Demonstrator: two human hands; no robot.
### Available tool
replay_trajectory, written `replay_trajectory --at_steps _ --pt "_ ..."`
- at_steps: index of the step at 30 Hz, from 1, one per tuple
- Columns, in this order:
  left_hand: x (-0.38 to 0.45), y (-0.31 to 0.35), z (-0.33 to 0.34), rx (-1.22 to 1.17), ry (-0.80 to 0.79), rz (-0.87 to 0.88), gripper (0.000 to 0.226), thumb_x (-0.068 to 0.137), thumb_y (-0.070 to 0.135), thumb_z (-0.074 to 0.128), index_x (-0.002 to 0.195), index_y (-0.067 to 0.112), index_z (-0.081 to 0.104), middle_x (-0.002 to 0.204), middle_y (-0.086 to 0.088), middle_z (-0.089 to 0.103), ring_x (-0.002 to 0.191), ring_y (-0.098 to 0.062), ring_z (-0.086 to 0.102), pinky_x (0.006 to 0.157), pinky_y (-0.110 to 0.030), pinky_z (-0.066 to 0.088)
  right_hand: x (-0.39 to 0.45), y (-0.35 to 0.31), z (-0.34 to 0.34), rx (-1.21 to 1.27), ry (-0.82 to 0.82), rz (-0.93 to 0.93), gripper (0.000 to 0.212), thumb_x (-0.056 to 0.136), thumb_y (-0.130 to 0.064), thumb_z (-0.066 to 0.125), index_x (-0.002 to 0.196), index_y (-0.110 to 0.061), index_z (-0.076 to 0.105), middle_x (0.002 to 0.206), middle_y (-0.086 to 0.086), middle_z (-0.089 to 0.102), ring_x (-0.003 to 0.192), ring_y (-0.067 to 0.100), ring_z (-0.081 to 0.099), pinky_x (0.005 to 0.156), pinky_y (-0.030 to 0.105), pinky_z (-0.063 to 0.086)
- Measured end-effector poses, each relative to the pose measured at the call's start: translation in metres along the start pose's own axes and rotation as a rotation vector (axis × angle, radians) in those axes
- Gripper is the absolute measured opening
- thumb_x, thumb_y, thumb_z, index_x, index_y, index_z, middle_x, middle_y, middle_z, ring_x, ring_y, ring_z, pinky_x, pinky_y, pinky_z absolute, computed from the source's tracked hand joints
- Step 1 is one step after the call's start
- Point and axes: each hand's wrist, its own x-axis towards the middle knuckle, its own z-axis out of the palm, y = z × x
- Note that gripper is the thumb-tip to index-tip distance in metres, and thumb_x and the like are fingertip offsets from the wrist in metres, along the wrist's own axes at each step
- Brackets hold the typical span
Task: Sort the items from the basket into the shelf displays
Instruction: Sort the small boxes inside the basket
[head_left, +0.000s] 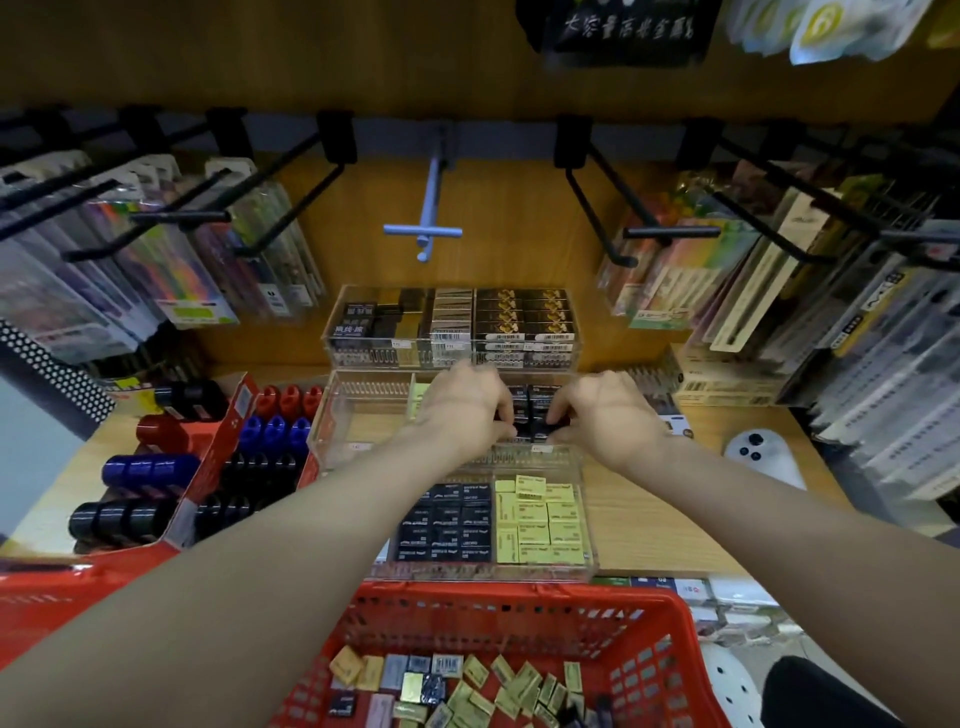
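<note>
A red plastic basket (670, 618) at the bottom holds several small yellow, black and grey erasers (457, 680). Three clear acrylic display trays stand stepped on the wooden shelf. Both my hands reach into the middle tray (332, 410). My left hand (462, 410) and my right hand (597, 410) have fingers curled around small black erasers (535, 410) standing in that tray. The near tray (589, 519) holds rows of black erasers (447, 519) on the left and yellow erasers (540, 514) on the right. The far tray (452, 322) holds black and gold boxes.
A red cardboard display (218, 457) with red, blue and black cylindrical items stands at the left. Packaged pens hang on black hooks (291, 176) to both sides, overhanging the shelf. A white phone (763, 457) lies on the shelf at the right. A blue hook (426, 223) juts out in the middle.
</note>
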Motion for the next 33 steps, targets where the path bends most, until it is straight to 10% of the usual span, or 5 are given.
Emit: replay_trajectory --at_steps 4,8,25,30,33 --pt "-0.023 -0.021 0.018 0.001 0.021 0.274 0.041 0.098 0.049 0.047 0.129 0.026 0.062 0.141 0.005 0.053 0.136 -0.017 0.038 0.116 -0.04 0.031 -0.011 0.011 0.01 0.001 0.147 -0.05 0.03 0.095 -0.045 0.057 0.12 -0.032 0.066 0.135 -0.011 0.055 0.128 0.014 0.043 0.101 0.038 0.028" --pt "-0.037 -0.036 0.032 0.173 -0.039 0.321 0.061 0.098 0.063 0.035 0.15 0.032 0.035 0.161 0.011 0.027 0.149 -0.019 0.016 0.12 -0.043 0.011 -0.017 0.015 0.017 -0.064 -0.082 -0.01 0.05 0.104 -0.048 0.024 0.149 -0.031 0.036 0.159 -0.015 0.025 0.149 0.011 0.012 0.114 0.057 0.011" --pt "-0.09 -0.028 0.028 0.19 -0.099 0.259 0.077 0.098 0.028 0.051 0.159 0.021 0.006 0.167 0.003 -0.007 0.153 -0.019 -0.004 0.124 -0.039 -0.001 -0.032 -0.005 0.008 -0.082 -0.327 0.039 0.057 0.101 -0.055 0.016 0.155 -0.041 0.005 0.164 -0.013 0.001 0.151 0.023 -0.01 0.114 0.066 -0.011" --pt "-0.157 -0.028 0.028 0.07 0.014 0.339 0.042 0.096 0.021 0.053 0.137 0.016 0.053 0.146 -0.005 0.045 0.138 -0.025 0.035 0.114 -0.043 0.032 -0.094 -0.023 0.013 0.254 0.224 -0.063 0.042 0.098 -0.021 0.048 0.139 -0.017 0.047 0.136 0.012 0.052 0.124 0.032 0.05 0.102 0.049 0.041" --pt "-0.198 -0.037 0.049 0.005 -0.123 0.286 0.03 0.095 0.018 0.052 0.123 0.016 0.062 0.123 -0.004 0.06 0.116 -0.025 0.053 0.095 -0.042 0.046 -0.152 -0.042 0.042 0.281 0.114 -0.207 0.022 0.093 -0.017 0.052 0.107 -0.017 0.068 0.102 0.003 0.071 0.089 0.022 0.066 0.073 0.032 0.052"
